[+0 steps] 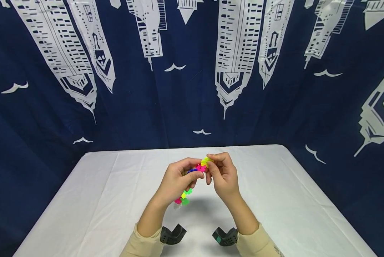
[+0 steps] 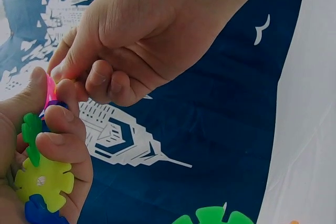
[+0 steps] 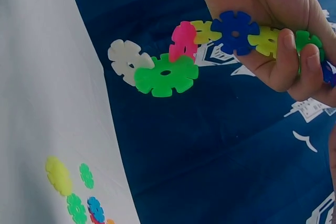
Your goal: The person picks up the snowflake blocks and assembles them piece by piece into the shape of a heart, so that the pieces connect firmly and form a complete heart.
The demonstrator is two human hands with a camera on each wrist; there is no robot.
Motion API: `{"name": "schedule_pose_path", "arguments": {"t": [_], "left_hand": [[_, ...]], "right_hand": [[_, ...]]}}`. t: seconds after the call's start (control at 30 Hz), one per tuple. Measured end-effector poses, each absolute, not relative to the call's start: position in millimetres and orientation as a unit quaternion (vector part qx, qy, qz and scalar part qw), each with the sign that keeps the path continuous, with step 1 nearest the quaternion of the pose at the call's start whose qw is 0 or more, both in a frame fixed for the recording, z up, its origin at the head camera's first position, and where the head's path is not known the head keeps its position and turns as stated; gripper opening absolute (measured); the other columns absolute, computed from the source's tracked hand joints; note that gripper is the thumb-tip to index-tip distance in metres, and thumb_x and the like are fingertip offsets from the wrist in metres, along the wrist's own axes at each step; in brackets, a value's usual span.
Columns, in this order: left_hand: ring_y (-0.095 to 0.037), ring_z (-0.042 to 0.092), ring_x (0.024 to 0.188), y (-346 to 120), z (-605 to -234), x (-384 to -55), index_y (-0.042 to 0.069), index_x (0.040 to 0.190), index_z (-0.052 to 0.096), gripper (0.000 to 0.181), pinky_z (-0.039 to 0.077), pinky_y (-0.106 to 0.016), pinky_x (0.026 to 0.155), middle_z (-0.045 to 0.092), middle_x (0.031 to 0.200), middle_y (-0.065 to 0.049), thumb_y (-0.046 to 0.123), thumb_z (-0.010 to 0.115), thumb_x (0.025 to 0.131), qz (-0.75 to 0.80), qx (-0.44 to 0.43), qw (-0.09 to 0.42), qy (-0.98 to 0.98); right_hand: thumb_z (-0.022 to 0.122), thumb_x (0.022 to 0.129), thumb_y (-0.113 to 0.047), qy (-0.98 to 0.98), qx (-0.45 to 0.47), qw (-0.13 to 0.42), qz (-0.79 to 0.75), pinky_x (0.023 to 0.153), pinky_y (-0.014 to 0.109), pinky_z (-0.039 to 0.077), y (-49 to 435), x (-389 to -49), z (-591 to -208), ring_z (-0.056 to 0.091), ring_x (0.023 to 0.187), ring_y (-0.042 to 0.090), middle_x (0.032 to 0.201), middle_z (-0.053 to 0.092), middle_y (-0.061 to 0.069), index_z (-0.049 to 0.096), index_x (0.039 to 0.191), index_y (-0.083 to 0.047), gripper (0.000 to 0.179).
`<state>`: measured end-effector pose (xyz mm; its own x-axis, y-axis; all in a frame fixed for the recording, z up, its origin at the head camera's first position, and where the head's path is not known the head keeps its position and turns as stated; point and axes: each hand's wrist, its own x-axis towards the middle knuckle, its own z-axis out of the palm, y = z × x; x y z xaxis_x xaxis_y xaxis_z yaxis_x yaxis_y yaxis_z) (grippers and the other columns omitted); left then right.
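Observation:
My left hand (image 1: 175,181) grips a chain of interlocked plastic snowflake discs, pinching it near a pink disc (image 1: 200,167) and a blue disc (image 1: 192,171). At that end, my right hand (image 1: 226,177) pinches a yellow snowflake disc (image 1: 205,162) against the pink one; how deep the slots sit is hidden by fingers. The rest of the chain runs through the left palm and sticks out past it. In the right wrist view, that far part shows a blue disc (image 3: 235,33), a pink disc (image 3: 184,41), a green disc (image 3: 167,75) and a white end disc (image 3: 128,62).
Loose discs lie on the white-covered table (image 1: 108,207), including a yellow disc (image 3: 59,176), a green disc (image 3: 76,208) and a blue disc (image 3: 95,209). A dark blue cloth (image 1: 179,107) with white buildings hangs behind the table. Black devices (image 1: 172,235) sit at both wrists.

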<state>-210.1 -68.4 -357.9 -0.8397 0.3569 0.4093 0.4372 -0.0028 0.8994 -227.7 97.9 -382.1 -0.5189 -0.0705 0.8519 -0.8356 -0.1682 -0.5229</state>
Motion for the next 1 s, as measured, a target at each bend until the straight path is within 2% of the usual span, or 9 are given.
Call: {"name": "schedule_pose_path", "arguments": {"t": [0.27,0.43,0.57,0.8,1.0], "left_hand": [[-0.009,0.048,0.05,-65.7,-361.3,-213.0,0.0,0.115,0.068,0.023,0.04,-0.017,0.044,0.061,0.076,-0.008,0.005,0.069,0.092,-0.661,-0.279,0.021,-0.697],[-0.012,0.053,0.054,-62.5,-363.3,-212.9,0.001,0.12,0.064,0.026,0.044,-0.017,0.046,0.069,0.089,-0.02,0.007,0.067,0.094,-0.677,-0.267,-0.009,-0.686],[-0.016,0.057,0.056,-62.2,-363.4,-212.9,0.002,0.123,0.061,0.029,0.05,-0.018,0.05,0.069,0.097,-0.028,0.006,0.065,0.095,-0.684,-0.266,-0.022,-0.679],[-0.012,0.061,0.061,-63.9,-362.2,-212.3,0.006,0.128,0.059,0.032,0.058,-0.023,0.061,0.069,0.102,-0.025,0.01,0.065,0.096,-0.689,-0.256,-0.039,-0.677],[-0.012,0.062,0.061,-64.5,-363.0,-213.4,0.004,0.129,0.059,0.032,0.06,-0.025,0.062,0.068,0.105,-0.028,0.008,0.062,0.098,-0.7,-0.258,-0.042,-0.665]], "right_hand": [[0.05,0.092,0.02,-0.599,0.39,0.289,0.637,0.044,0.021,0.044,103.4,-230.6,-380.9,0.046,0.047,0.017,0.076,0.055,0.02,0.049,0.108,0.016,0.017],[0.054,0.091,0.019,-0.648,0.358,0.295,0.604,0.045,0.02,0.044,108.3,-229.5,-379.7,0.046,0.049,0.015,0.075,0.058,0.017,0.056,0.112,0.01,0.023],[0.057,0.09,0.016,-0.679,0.351,0.304,0.568,0.046,0.019,0.043,111.1,-229.5,-377.0,0.046,0.05,0.01,0.073,0.06,0.013,0.061,0.117,0.005,0.029],[0.059,0.088,0.017,-0.69,0.363,0.309,0.545,0.047,0.018,0.044,113.5,-230.2,-374.3,0.047,0.051,0.007,0.071,0.06,0.012,0.062,0.119,0.003,0.033],[0.06,0.089,0.014,-0.695,0.357,0.305,0.544,0.047,0.019,0.044,114.6,-229.8,-374.5,0.048,0.052,0.008,0.072,0.06,0.012,0.061,0.12,0.001,0.034]]}}
